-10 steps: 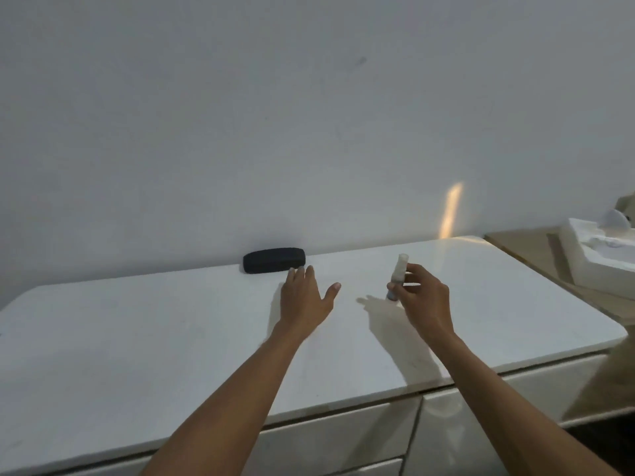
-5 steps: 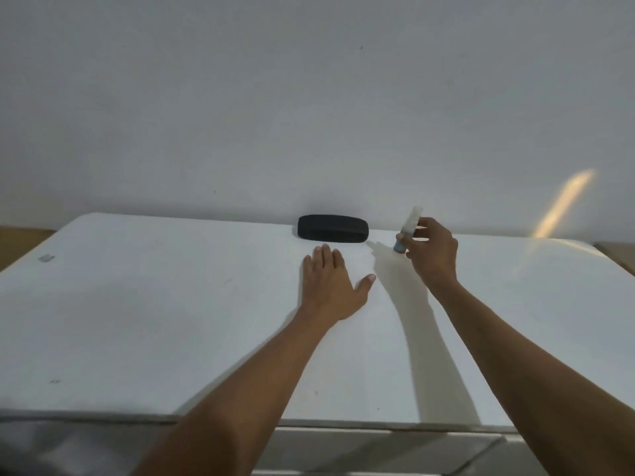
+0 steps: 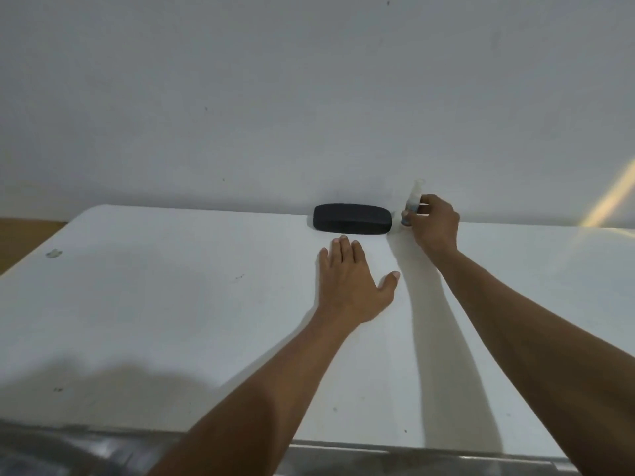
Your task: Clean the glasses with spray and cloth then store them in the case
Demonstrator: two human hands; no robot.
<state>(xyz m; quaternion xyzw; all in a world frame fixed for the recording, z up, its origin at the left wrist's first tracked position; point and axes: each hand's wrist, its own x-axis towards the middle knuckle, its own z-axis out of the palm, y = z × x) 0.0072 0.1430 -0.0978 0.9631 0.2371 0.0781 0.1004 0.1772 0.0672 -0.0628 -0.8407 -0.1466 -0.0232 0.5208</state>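
Right hand [image 3: 433, 224] grips spray bottle [image 3: 412, 204] just beside black case [image 3: 352, 218]; left hand [image 3: 350, 282] flat, fingers straight, on white table [image 3: 171, 304].

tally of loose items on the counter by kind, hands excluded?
Glasses case, black, closed: 1
Spray bottle, gripped by the right hand: 1
Small scrap near the left edge, too small to identify: 1
Total: 3
No glasses or cloth visible.
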